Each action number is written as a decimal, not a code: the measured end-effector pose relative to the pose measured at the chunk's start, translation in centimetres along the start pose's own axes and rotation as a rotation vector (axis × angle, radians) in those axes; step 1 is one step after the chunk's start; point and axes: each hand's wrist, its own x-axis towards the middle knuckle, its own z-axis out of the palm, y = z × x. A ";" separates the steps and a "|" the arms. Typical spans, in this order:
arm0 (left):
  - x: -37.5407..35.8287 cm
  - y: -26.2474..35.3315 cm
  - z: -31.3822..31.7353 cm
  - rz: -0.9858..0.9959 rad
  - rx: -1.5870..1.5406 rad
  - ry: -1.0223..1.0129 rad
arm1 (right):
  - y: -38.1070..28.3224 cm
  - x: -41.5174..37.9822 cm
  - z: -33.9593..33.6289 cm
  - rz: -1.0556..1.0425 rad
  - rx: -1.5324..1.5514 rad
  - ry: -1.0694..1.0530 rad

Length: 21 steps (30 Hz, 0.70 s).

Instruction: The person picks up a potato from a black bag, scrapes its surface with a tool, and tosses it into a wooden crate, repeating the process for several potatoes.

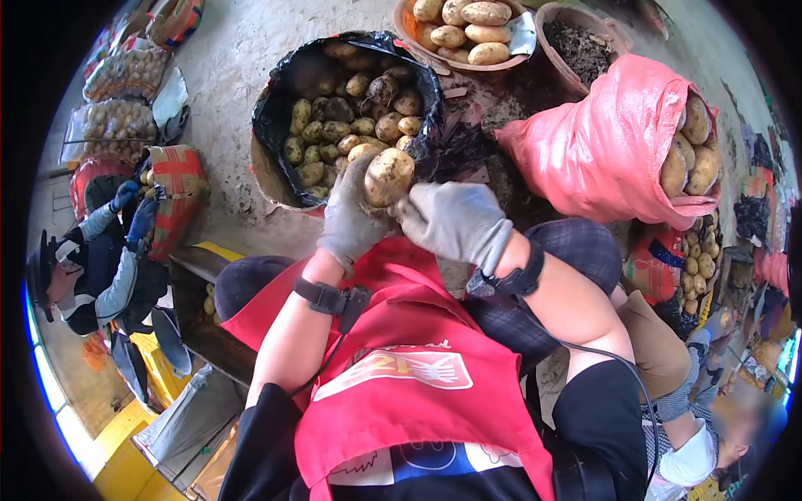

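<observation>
My left hand [349, 215], in a grey work glove, is closed around a large potato [389, 177] with dirt patches on its skin. Right beside that potato is my right hand [458, 221], gloved too, its fingers curled in near the potato's lower right side. Whatever may be between those fingers is hidden. Just beyond my hands stands a round container lined with black plastic [266, 125], holding many smaller, dirty potatoes [336, 131].
A brown tub of large potatoes [489, 33] and a bucket of dark soil or debris [576, 50] stand at the back. On the right leans a pink sack [585, 138] of large potatoes. A co-worker in blue gloves [138, 209] handles a red sack [180, 188] at left; another person [681, 417] sits at lower right.
</observation>
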 end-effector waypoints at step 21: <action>0.5 6.4 -3.2 -0.472 -1.021 -0.055 | 2.2 1.3 -1.7 0.547 1.280 0.000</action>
